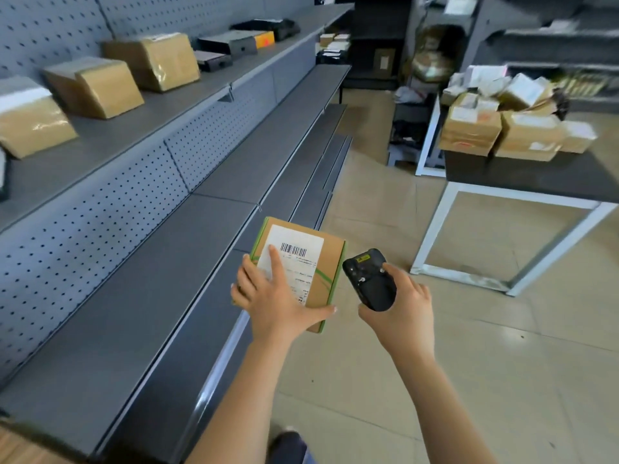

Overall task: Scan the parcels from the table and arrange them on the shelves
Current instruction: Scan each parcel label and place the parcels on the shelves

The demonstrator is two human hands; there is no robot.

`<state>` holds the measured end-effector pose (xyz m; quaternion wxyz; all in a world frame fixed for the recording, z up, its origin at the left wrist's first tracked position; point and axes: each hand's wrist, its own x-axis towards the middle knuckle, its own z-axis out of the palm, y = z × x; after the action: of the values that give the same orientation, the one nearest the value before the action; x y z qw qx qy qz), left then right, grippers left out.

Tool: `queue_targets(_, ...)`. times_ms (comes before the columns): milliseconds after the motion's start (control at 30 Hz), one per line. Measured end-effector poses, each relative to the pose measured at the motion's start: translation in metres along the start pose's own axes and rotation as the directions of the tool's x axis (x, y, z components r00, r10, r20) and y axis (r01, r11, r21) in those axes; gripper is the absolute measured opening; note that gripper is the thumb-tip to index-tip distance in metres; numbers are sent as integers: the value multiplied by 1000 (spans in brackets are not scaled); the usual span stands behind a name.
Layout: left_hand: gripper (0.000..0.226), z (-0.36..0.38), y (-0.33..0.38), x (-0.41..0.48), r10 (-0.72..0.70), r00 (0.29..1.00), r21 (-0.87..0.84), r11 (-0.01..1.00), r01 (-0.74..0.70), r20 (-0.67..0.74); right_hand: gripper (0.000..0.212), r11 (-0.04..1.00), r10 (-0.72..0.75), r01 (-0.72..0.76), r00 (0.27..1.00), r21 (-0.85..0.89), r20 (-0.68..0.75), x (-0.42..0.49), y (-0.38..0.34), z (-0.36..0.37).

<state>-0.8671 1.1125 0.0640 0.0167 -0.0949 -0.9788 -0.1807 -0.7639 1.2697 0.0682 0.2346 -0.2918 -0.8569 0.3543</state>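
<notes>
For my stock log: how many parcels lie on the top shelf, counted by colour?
Brown cardboard parcels: 3
Dark flat boxes: 3
Orange box: 1
Total: 7
A dark thing, cut off at the left edge, is not counted.

Left hand (278,296) holding parcel (326,262), right hand (402,306) gripping scanner (368,283), shelves (134,313) alongside

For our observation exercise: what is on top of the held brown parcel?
On the parcel sits a white barcode label; the left hand lies over the label's lower-left part, hiding the print there.
</notes>
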Motion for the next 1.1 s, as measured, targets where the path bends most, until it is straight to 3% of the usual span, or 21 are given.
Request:
queue_targets(667, 152, 52, 183, 421, 178, 982, 17, 984, -177, -69, 77, 998, 49, -56, 986, -35, -158, 423, -6, 81)
queue_targets(1100, 151, 124, 344, 649, 126, 985, -3, 992, -127, -119, 73, 999, -32, 37, 984, 27, -175, 714, 54, 104)
